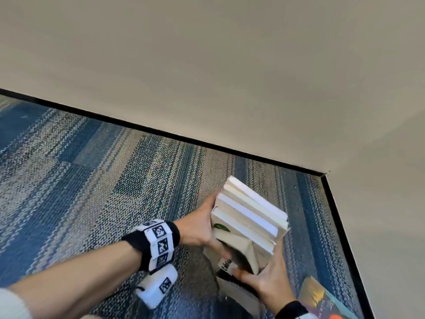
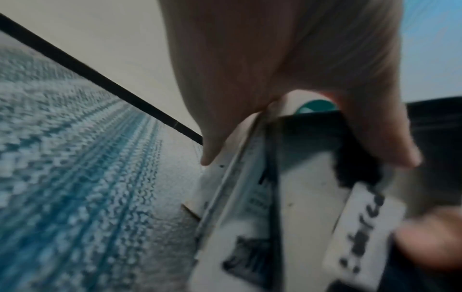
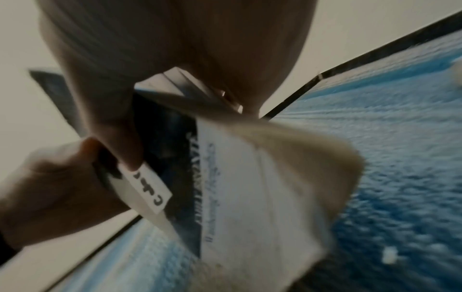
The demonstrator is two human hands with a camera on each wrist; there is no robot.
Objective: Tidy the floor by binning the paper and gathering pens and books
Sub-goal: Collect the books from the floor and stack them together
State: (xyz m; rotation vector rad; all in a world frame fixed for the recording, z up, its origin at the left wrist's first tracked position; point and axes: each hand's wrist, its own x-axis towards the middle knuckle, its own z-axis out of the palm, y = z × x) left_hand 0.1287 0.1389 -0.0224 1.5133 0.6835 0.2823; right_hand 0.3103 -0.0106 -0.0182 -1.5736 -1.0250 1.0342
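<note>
A stack of several books (image 1: 250, 215) is tilted, pale page edges up, above the blue-grey carpet near the wall corner. My left hand (image 1: 200, 229) grips its left side, thumb across the near cover and fingers behind it. My right hand (image 1: 269, 279) holds the lower right end, with its thumb pressed on a spiral-bound notebook (image 1: 236, 288) at the bottom. The left wrist view shows my left hand (image 2: 275, 59) clamped over the book spines (image 2: 300, 197). In the right wrist view, my right hand (image 3: 175, 49) clasps the books (image 3: 250, 187), with blurred loose pages fanning out.
A colourful book (image 1: 322, 300) lies on the carpet (image 1: 92, 180) at the bottom right, beside the wall. Beige walls with a black skirting (image 1: 161, 132) meet in a corner (image 1: 324, 174) just beyond the stack. Carpet spreads to the left.
</note>
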